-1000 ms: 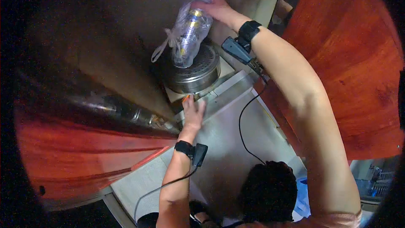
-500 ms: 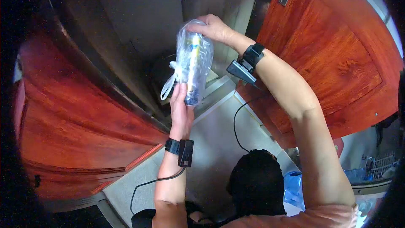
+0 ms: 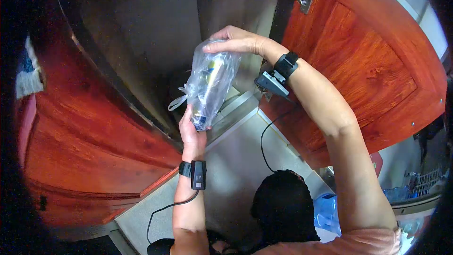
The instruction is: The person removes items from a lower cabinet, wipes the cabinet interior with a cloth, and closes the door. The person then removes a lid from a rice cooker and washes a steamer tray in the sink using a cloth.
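Note:
A clear plastic bag (image 3: 224, 78) wraps a slim container (image 3: 207, 87) with white, yellow and blue on it; its exact kind is blurred by the plastic. My left hand (image 3: 192, 132) is closed around the lower end, near the dark blue bottom. At the upper end, my right hand (image 3: 236, 41) grips the bag, with the thumb along its near side and the other fingers partly hidden. The bag's knotted handle (image 3: 178, 102) sticks out to the left. The bundle is tilted, its top leaning right, in front of a dark cabinet opening.
An open reddish wooden cabinet door (image 3: 358, 75) with a metal hinge (image 3: 306, 0) stands at the right. Another red wooden panel (image 3: 94, 156) curves along the left. Below is pale floor (image 3: 231, 160). A blue plastic item (image 3: 327, 212) and a wire rack (image 3: 426, 183) lie at lower right.
Both hands and the bagged container have shifted slightly down and left, and the bundle leans more to the right. The bag's knotted handle now points farther left.

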Demonstrator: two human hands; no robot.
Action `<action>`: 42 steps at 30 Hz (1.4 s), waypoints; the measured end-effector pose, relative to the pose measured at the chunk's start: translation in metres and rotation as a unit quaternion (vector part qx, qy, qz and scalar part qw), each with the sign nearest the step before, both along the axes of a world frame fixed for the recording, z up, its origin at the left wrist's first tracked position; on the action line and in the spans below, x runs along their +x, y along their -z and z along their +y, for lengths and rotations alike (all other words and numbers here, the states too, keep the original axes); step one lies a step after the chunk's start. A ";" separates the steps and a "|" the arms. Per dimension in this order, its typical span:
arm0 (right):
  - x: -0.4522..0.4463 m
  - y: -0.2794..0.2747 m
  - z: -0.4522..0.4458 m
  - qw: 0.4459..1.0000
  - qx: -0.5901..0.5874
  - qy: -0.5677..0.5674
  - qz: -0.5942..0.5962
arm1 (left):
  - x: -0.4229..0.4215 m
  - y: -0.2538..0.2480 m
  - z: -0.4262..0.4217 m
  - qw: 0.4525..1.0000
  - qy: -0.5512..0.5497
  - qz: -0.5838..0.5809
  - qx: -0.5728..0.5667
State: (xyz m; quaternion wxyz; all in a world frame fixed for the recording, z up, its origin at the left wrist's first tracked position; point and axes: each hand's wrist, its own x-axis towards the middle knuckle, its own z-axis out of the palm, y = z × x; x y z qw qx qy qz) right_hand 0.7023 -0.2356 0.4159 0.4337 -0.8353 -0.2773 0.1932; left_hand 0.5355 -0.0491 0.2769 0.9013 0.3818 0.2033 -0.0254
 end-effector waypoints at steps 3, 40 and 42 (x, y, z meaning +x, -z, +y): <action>-0.006 -0.010 0.000 0.996 0.054 -0.022 0.072 | 0.002 0.009 0.004 0.999 0.021 -0.026 -0.026; -0.006 0.022 -0.010 0.971 0.188 0.132 0.067 | 0.005 0.005 -0.058 0.941 0.148 -0.111 0.285; 0.000 0.026 -0.018 0.957 0.234 0.098 0.137 | 0.007 -0.001 -0.053 0.935 0.197 -0.062 0.288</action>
